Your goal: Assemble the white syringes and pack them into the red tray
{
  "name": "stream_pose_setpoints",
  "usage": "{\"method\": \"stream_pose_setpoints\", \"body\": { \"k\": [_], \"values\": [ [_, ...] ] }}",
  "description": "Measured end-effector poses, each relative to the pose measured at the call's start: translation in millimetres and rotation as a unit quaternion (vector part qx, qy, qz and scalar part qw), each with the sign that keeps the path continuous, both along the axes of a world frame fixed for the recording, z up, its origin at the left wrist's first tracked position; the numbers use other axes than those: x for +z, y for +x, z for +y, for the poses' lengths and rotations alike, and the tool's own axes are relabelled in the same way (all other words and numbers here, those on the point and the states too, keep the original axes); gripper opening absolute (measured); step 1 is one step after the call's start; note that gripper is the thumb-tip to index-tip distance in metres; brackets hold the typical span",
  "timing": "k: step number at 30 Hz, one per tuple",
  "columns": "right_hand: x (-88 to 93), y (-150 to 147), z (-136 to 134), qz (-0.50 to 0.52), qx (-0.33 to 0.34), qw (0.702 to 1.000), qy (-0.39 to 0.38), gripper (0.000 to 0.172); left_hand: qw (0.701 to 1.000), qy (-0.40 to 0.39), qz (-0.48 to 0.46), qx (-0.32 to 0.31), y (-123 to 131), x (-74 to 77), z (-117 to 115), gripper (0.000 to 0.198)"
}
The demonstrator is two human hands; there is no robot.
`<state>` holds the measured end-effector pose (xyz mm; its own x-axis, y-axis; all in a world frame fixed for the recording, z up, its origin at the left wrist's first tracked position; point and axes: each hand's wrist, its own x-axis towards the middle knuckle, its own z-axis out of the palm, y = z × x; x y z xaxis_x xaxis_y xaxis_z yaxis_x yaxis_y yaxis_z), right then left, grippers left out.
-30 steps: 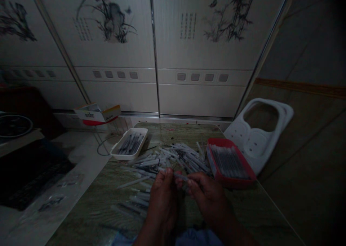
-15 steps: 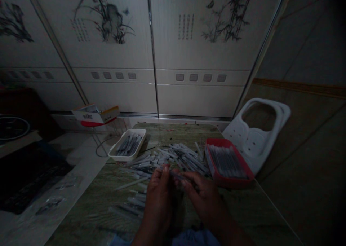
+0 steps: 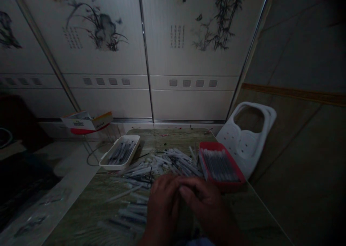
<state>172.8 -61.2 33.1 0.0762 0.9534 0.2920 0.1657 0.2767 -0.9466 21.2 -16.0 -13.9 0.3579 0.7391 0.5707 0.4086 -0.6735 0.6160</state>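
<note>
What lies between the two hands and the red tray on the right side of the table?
Nothing visible does. The right hand and left hand meet just short of the red tray; only bare table separates them. The loose pen pile lies ahead, left of that gap.

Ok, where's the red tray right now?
The red tray sits on the table's right side, just beyond the right hand, between the heap of tubes and the white plastic seat.

Hands: 2, left hand (image 3: 162,202) & right hand (image 3: 205,202). Trays: 2, white tray (image 3: 119,153) at left, red tray (image 3: 220,165) at right. Loose pens (image 3: 167,163), centre of frame: one pile, too many to count. White plastic seat (image 3: 247,137): 1. Cardboard box (image 3: 86,120): 1.
</note>
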Motion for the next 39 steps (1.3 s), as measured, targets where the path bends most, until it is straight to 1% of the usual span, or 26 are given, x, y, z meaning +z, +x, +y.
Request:
{"method": "stream_pose_setpoints", "body": {
  "k": [2,4,6,8,12,15,17,21,24,28,31,35,39],
  "values": [
    [0.6,1.1,1.1,-0.001,0.001,1.000,-0.009,0.020,0.999,0.038,0.025,0.026,-0.4,-1.7,1.0,0.045],
    [0.8,5.2,1.9,0.006,-0.012,0.999,-0.033,0.022,0.995,0.061,0.021,0.077,0.2,-0.9,0.7,0.052],
    [2.0,14.0,1.9,0.017,-0.058,0.997,-0.050,0.026,0.988,0.076,-0.002,0.132,1.0,1.2,0.0,0.057],
    [4.1,28.5,1.4,0.014,-0.124,0.991,-0.054,0.032,0.983,0.079,-0.023,0.164,1.0,2.9,-0.1,0.055],
    [4.4,71.4,2.1,-0.046,-0.227,0.971,-0.059,0.040,0.981,0.062,-0.036,0.180,-1.8,2.4,2.8,0.043],
    [-4.3,103.7,5.1,-0.151,-0.294,0.942,-0.060,0.037,0.981,0.066,-0.034,0.177,-3.2,0.1,5.6,0.040],
    [-12.5,119.0,7.2,-0.190,-0.322,0.925,-0.075,0.037,0.981,0.071,-0.035,0.175,-3.2,-1.0,6.7,0.038],
    [-23.1,131.2,9.3,-0.247,-0.328,0.907,-0.093,0.036,0.982,0.066,-0.033,0.173,-2.9,-1.6,6.8,0.035],
    [-22.2,131.2,8.2,-0.275,-0.320,0.898,-0.125,0.034,0.983,0.060,-0.027,0.172,-3.6,-1.6,6.2,0.034],
    [-18.3,132.1,5.7,-0.315,-0.326,0.872,-0.186,0.035,0.983,0.058,-0.025,0.175,-4.3,-2.5,6.4,0.031],
    [-17.5,134.8,4.9,-0.318,-0.318,0.872,-0.195,0.038,0.983,0.052,-0.022,0.177,-4.2,-3.9,7.2,0.030],
    [-16.1,137.6,3.9,-0.316,-0.306,0.871,-0.218,0.037,0.981,0.046,-0.029,0.185,-4.5,-4.9,7.8,0.028],
    [-14.7,138.4,1.9,-0.314,-0.308,0.869,-0.226,0.038,0.981,0.038,-0.030,0.188,-5.4,-5.0,7.5,0.027]
  ]
}}
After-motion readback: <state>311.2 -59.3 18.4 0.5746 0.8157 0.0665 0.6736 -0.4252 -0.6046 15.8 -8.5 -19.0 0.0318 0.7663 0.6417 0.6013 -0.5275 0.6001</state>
